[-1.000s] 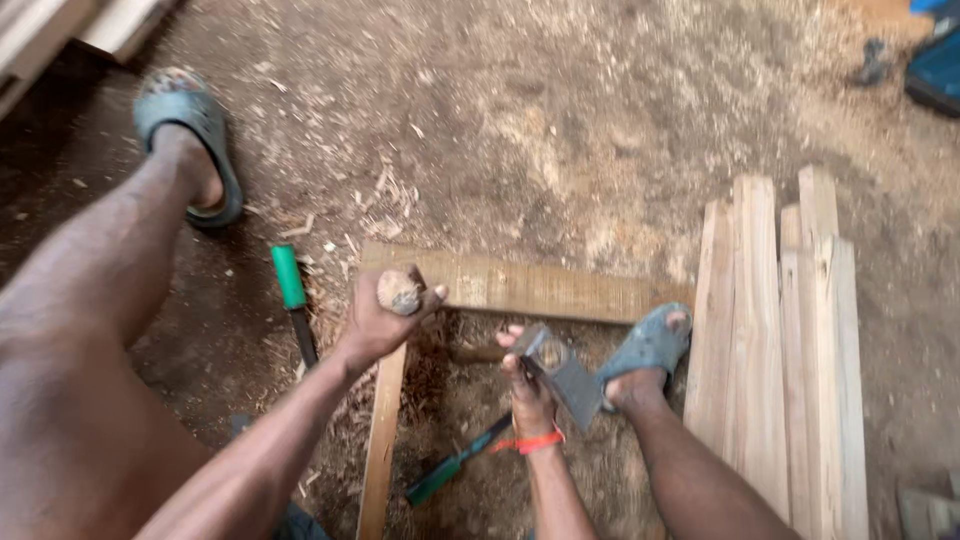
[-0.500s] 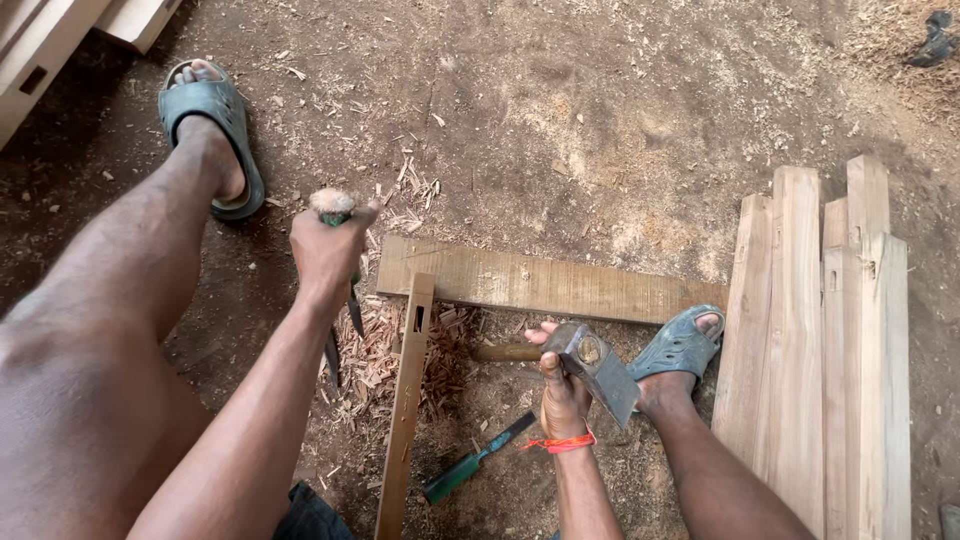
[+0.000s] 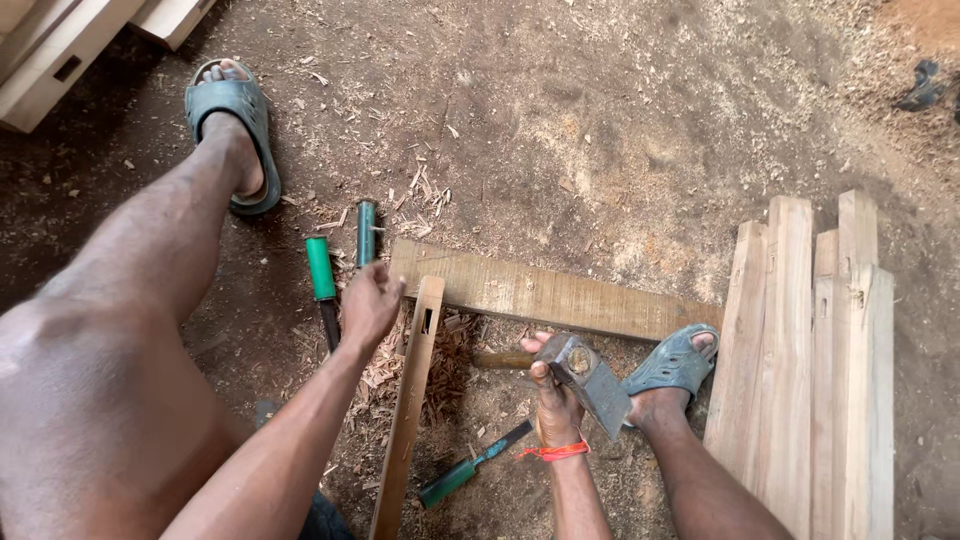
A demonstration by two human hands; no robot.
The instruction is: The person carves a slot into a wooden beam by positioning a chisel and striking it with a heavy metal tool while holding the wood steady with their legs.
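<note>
My left hand [image 3: 370,300] hovers with loosely curled fingers and holds nothing. It is at the top end of a narrow wooden slat [image 3: 408,420] that has a rectangular slot cut near that end. The slat butts against a wider cross plank [image 3: 550,295] lying on the dirt. Just left of the hand lie two green-handled chisels [image 3: 320,270] [image 3: 366,232]. My right hand [image 3: 555,405], with a red band at the wrist, grips a hammer [image 3: 590,380] with a metal head and a wooden handle, low over the wood shavings.
A third green-handled chisel [image 3: 470,478] lies below the right hand. A stack of upright-cut planks [image 3: 810,350] sits at the right. My sandalled feet [image 3: 240,130] [image 3: 675,365] rest on the dirt, the right one beside the cross plank. Pale wooden boxes [image 3: 60,60] stand at the top left.
The left hand, which held a green-handled chisel raised, has come down to the slat's end without it. A second chisel now lies beside the first. The right hand kept the hammer.
</note>
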